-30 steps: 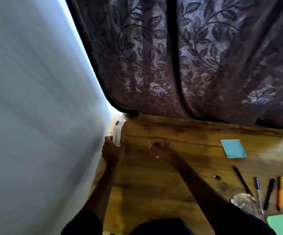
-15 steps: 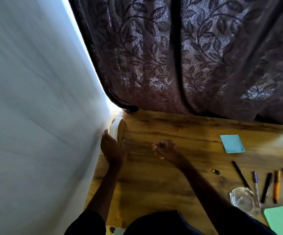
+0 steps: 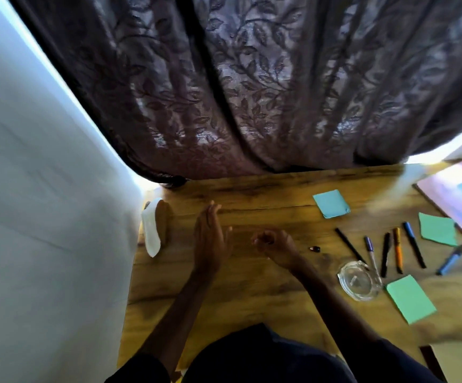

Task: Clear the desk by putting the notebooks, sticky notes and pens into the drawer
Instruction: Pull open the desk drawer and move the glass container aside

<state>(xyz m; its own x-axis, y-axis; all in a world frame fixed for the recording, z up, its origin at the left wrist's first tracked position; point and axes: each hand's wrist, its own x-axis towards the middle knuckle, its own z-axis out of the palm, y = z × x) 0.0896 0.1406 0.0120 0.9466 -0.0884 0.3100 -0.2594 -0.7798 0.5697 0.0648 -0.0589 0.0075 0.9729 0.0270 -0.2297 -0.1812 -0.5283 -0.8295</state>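
Observation:
On the wooden desk [image 3: 252, 294] my left hand [image 3: 209, 239] hovers with straight fingers and holds nothing. My right hand [image 3: 275, 243] is beside it, fingers curled, empty. A blue sticky pad [image 3: 331, 203] lies at the back. Two green sticky pads [image 3: 437, 229] [image 3: 411, 298] lie to the right. Several pens lie in a row: a black one [image 3: 350, 246], a purple one [image 3: 371, 252], an orange one [image 3: 398, 250], a blue-capped one [image 3: 414, 244]. A blue marker [image 3: 451, 259] is further right. A pink notebook [image 3: 458, 192] lies at the far right corner.
A white flat object [image 3: 151, 230] leans at the desk's left edge by the white wall [image 3: 44, 217]. A glass ashtray [image 3: 360, 280] stands near the pens. A small dark cap [image 3: 315, 248] lies right of my right hand. A dark curtain [image 3: 252, 92] hangs behind the desk.
My left hand has let go of the white object at the left edge and moved right, fingers straight. The view has shifted right, showing the notebook and more pads.

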